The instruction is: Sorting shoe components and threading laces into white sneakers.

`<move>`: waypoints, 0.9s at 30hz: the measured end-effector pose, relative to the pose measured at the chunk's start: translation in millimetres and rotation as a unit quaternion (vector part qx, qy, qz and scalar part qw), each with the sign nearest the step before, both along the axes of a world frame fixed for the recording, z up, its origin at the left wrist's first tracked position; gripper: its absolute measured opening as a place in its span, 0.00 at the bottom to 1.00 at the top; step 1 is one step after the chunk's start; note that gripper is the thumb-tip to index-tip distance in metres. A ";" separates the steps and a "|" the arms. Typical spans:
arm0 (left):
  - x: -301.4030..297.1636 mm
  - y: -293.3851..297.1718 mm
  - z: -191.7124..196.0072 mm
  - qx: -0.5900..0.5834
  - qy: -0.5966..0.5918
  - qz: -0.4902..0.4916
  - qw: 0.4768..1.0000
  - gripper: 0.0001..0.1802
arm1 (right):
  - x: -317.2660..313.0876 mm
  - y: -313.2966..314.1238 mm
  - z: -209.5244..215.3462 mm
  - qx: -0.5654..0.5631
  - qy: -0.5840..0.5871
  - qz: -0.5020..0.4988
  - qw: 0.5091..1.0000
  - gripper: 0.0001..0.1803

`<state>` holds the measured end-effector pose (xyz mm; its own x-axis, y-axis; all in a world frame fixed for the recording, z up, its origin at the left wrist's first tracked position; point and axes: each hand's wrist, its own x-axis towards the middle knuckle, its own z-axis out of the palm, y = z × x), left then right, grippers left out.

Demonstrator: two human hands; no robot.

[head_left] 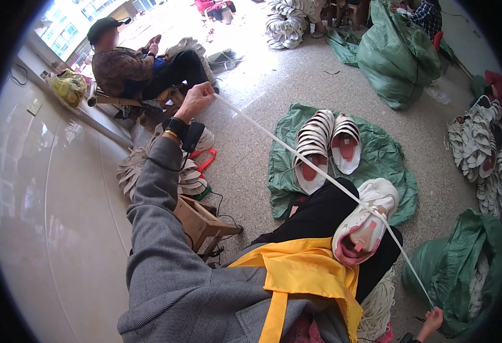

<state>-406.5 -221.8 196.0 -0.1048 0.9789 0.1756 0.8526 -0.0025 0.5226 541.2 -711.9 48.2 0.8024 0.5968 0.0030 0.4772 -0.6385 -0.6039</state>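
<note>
My left hand [195, 99] is raised far out to the left, fingers closed on one end of a long white shoelace [297, 154]. The lace runs taut down to the right, through a white sneaker with a pink lining [367, 220] that rests on my lap. My right hand [432, 320] is at the lower right edge, pinching the lace's other end. A yellow apron [297, 274] covers my lap over black trousers.
Two rows of stacked white shoes [326, 146] lie on a green sheet [388, 160] ahead. Green sacks [397, 54] stand behind and at the right [462, 274], with more shoes [482, 154]. A seated person [131, 66] works at upper left. Beside me: a wooden stool [202, 223], laces [377, 308].
</note>
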 end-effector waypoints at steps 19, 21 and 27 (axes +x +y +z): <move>110.6 39.2 -4.8 0.072 0.085 -0.179 0.978 0.08 | 22.3 -48.4 -55.1 -0.085 0.032 0.077 0.993 0.06; 108.6 49.2 -6.7 0.121 0.141 -0.219 0.958 0.05 | 21.7 -28.4 -42.2 -0.054 0.081 0.106 0.990 0.10; 111.9 -4.6 -5.6 -0.011 0.019 -0.152 0.988 0.09 | -36.6 29.0 20.2 0.287 0.274 -0.111 0.911 0.12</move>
<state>-294.6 -226.4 190.3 0.2008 0.9679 0.1512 0.8337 -0.2499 0.4925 504.6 -682.8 68.4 0.8781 0.4454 -0.1745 -0.0995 -0.1868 -0.9773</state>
